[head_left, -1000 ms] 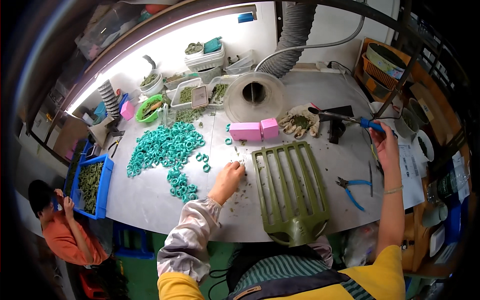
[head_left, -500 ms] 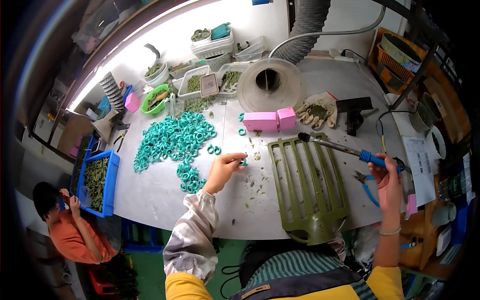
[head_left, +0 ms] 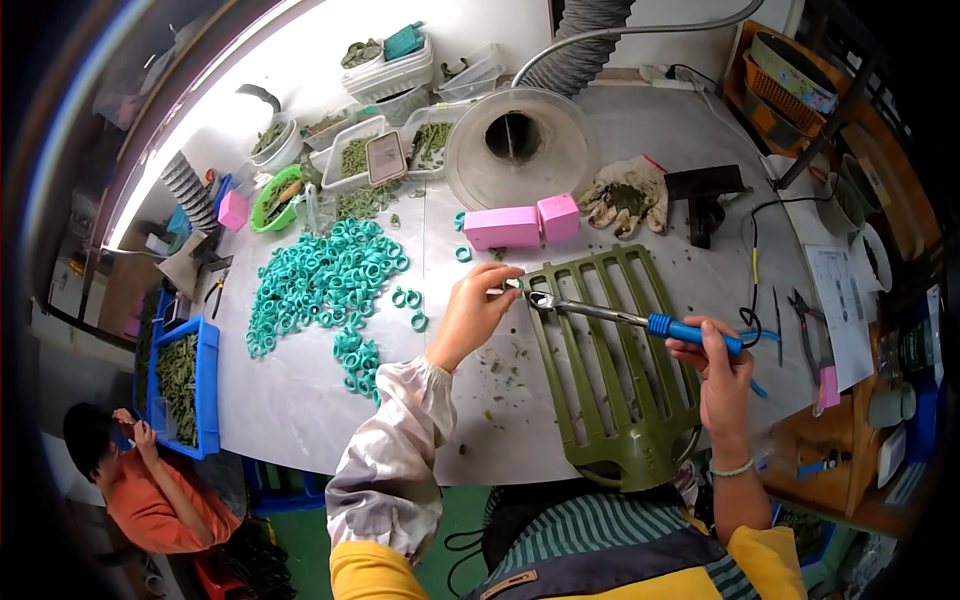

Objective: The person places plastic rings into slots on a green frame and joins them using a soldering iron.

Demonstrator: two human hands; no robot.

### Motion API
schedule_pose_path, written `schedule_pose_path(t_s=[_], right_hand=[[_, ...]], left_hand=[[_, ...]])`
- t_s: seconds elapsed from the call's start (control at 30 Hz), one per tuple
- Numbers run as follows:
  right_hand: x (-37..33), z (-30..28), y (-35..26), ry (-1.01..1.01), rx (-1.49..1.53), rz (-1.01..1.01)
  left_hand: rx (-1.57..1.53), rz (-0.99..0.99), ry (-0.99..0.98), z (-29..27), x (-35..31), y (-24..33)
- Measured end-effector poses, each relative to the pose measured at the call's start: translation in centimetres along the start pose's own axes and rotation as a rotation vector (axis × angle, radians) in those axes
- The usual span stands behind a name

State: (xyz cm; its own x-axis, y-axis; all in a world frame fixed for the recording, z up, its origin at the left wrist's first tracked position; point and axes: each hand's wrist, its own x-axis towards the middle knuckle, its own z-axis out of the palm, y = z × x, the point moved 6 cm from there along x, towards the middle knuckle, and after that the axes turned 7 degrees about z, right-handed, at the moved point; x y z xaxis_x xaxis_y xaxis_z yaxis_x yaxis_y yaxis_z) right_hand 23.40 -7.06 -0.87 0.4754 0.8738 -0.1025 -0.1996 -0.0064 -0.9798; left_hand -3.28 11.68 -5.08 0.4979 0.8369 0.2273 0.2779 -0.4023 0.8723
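Observation:
My left hand point(head_left: 478, 312) pinches a small teal ring point(head_left: 514, 284) between thumb and fingertips, just above the bench. The right hand point(head_left: 722, 390) grips the blue handle of a soldering iron point(head_left: 605, 312) with a long metal shaft. Its tip meets or nearly meets the ring; contact cannot be made out. Beneath the shaft lies an olive-green slotted rack point(head_left: 640, 455), flat on the bench. To the left spreads a heap of teal rings point(head_left: 325, 270), a few lying loose at its right side. Two pink blocks point(head_left: 503, 228) stand beyond my left hand.
A clear funnel point(head_left: 575, 150) on a grey duct, a stained glove point(head_left: 650, 190) and a black stand point(head_left: 705, 190) are at the back. Pliers point(head_left: 808, 335) lie right. Tubs of green pieces line the wall. Far left, a person point(head_left: 165, 500) works beside a blue bin point(head_left: 210, 385).
The soldering iron has swung left and its tip now lies at the ring. My right hand has moved left and down with it; the left hand still pinches the ring. The view has shifted slightly.

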Motion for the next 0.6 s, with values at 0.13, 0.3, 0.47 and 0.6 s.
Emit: schedule_pose_path(t_s=[0.13,0.3,0.47,0.6], right_hand=[[0.4,0.5,0.8,-0.03,0.015,-0.005],[0.9,1.1,1.5,-0.029,0.054,0.024],[1.3,1.6,1.7,-0.036,0.08,0.018],[0.5,1.0,0.0,0.011,0.002,-0.011]], left_hand=[[0.236,0.102,0.008,0.1,1.3,0.7],[0.374,0.248,-0.009,1.0,1.8,0.6],[0.406,0.259,-0.029,1.4,2.2,0.5],[0.395,0.213,-0.023,0.6,1.4,0.3]])
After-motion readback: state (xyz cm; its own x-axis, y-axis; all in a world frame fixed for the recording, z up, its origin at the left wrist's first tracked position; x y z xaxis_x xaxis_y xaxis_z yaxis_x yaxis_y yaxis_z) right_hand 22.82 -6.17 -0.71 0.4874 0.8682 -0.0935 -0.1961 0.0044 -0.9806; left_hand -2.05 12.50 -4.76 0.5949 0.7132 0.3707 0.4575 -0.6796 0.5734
